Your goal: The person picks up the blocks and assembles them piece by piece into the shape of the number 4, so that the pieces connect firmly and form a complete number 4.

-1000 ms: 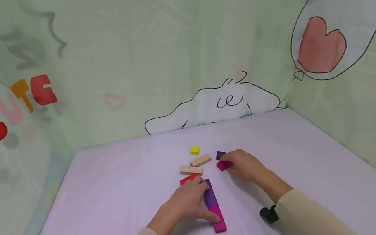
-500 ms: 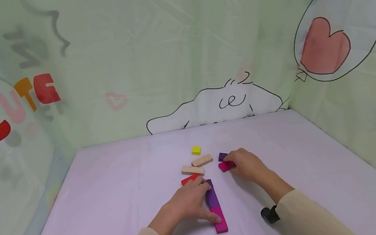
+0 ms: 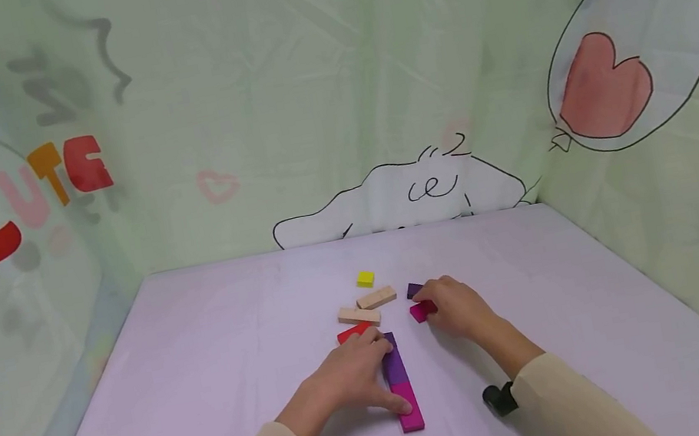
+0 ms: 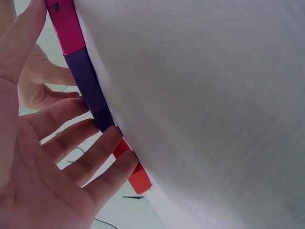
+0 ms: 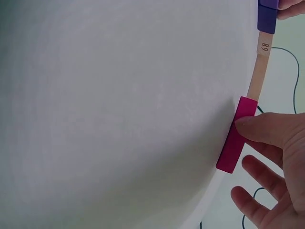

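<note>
My left hand rests along a straight row of blocks: a magenta block at the near end and a purple block, darker at its far end, beyond it. The thumb touches the magenta block, and relaxed fingers touch the purple part from the left. Between right thumb and fingers, my right hand pinches another magenta block, low over or on the table. Just past those fingers lies a dark purple block, partly hidden. A red block sits beyond the left fingers, partly covered by them.
Two plain wooden blocks lie at angles behind the red block, and a small yellow block lies farther back. A pale cloth covers the table. Printed curtains stand around its back and sides.
My right hand has drawn its magenta block slightly nearer and turned it a little, widening the gap to the dark purple block. The left hand stays on the row.
</note>
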`<state>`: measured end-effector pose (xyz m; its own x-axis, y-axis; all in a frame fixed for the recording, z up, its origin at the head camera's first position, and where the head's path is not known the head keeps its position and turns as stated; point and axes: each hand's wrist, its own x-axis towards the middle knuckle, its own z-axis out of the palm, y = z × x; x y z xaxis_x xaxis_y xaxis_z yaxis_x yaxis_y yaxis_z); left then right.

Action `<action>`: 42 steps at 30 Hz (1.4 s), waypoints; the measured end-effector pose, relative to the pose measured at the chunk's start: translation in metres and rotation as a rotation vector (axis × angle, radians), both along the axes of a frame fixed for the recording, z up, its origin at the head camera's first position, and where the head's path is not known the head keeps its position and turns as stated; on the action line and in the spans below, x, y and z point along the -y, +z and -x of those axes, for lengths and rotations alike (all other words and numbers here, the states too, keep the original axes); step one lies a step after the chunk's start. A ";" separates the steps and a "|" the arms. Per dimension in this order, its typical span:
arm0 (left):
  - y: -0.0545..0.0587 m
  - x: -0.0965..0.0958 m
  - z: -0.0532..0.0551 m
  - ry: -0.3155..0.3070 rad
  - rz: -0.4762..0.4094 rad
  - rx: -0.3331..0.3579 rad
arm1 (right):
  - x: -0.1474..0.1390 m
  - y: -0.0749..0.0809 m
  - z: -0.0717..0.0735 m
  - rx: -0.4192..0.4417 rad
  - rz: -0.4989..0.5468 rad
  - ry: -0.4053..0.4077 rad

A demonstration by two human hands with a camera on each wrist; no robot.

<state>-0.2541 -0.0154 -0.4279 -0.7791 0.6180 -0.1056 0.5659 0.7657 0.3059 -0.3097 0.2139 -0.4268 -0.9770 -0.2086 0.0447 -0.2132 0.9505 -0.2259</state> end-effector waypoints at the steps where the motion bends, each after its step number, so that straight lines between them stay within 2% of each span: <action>1: 0.000 0.000 0.000 0.001 -0.001 0.001 | 0.000 0.000 0.000 -0.001 -0.003 0.007; 8: -0.001 0.000 0.000 0.007 0.001 0.008 | 0.001 -0.001 0.000 0.042 0.016 0.054; 15: -0.002 0.000 0.001 0.004 -0.009 0.011 | 0.000 -0.003 0.000 0.071 0.064 0.035; 23: -0.003 0.000 0.002 0.005 -0.008 0.007 | -0.001 -0.003 -0.001 0.070 0.064 0.043; 34: 0.000 0.000 0.001 -0.004 0.002 -0.004 | 0.010 0.011 -0.015 0.064 0.091 0.105; 42: -0.001 -0.001 0.001 0.001 -0.005 0.005 | 0.022 0.014 -0.024 0.068 0.095 0.163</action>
<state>-0.2546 -0.0148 -0.4287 -0.7793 0.6174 -0.1069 0.5631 0.7649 0.3126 -0.2852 0.1922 -0.4127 -0.9320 -0.3624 0.0063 -0.3439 0.8784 -0.3318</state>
